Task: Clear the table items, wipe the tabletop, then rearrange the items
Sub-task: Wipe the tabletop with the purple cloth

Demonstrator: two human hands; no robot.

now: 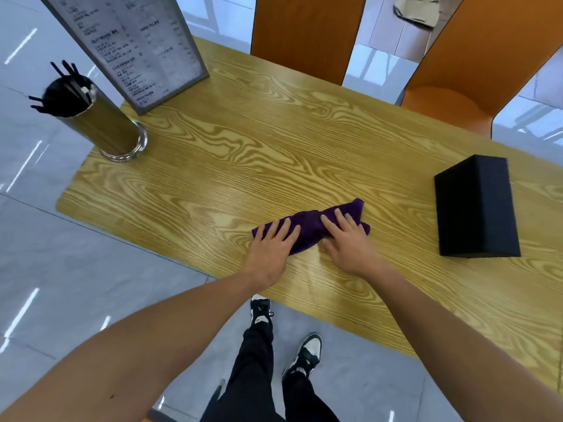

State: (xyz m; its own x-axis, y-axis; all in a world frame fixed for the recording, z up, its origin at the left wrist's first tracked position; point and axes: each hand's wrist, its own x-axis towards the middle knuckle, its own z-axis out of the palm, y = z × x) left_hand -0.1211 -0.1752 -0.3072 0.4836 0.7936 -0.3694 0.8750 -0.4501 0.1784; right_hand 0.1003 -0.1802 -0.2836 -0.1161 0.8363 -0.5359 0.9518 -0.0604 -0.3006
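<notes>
A purple cloth [309, 222] lies bunched on the wood-grain table [228, 153], near its front edge. My left hand [271, 243] presses flat on the cloth's left end, fingers spread. My right hand [348, 239] presses flat on the cloth's right part, fingers spread too. A black box [476, 208] stands on the table to the right of the cloth. A tall cylinder holder [97, 120] with dark chopsticks stands at the table's far left corner. A framed menu stand [131, 47] rises behind the holder.
Two orange chairs [304, 35] [475, 71] stand along the far side of the table. My legs and shoes [283, 354] are on the grey tiled floor below the table's front edge. Cardboard [417, 10] lies on the floor far behind.
</notes>
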